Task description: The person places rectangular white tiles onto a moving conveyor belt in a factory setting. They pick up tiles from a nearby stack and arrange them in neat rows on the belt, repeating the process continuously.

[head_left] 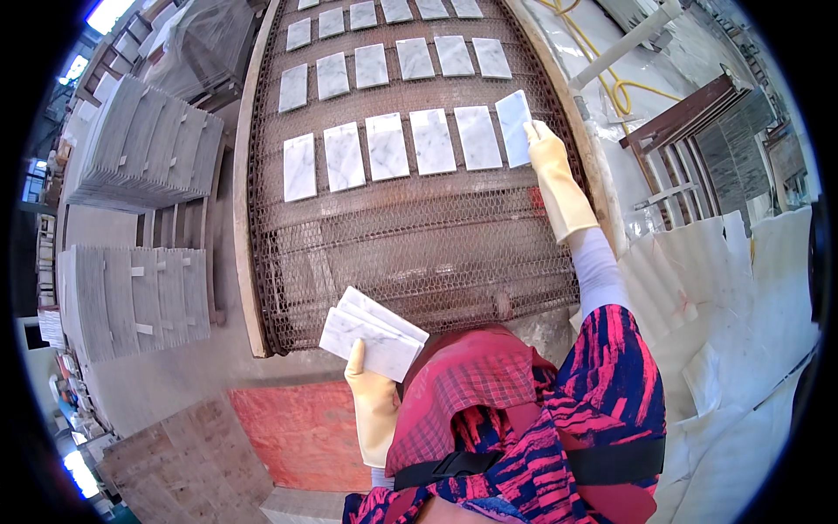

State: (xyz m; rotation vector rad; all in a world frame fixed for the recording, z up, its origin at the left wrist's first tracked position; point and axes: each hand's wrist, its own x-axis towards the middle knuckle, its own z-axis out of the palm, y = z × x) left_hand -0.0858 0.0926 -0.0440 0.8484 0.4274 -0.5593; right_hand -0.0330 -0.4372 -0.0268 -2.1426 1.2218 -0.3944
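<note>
So the right hand [543, 144], in a yellow rubber glove, is stretched out over the wire mesh belt [419, 253] and has its fingers closed on a white marble tile [514, 127] at the right edge of the belt. That tile sits a bit tilted at the right end of the nearest row, just beside the next tile [477, 137] in line. The row runs across the belt toward its left edge, and more rows of the same tiles [393, 63] lie further up toward the far end.

Left hand [368, 384], also gloved, is down by the near edge of the belt, gripping a small stack of marble tiles [371, 334] from below, thumb up against the bottom one. The stack hangs just off the near left corner of the belt.

Off the left edge there are big piles of grey tiles [144, 148] stacked up.
</note>
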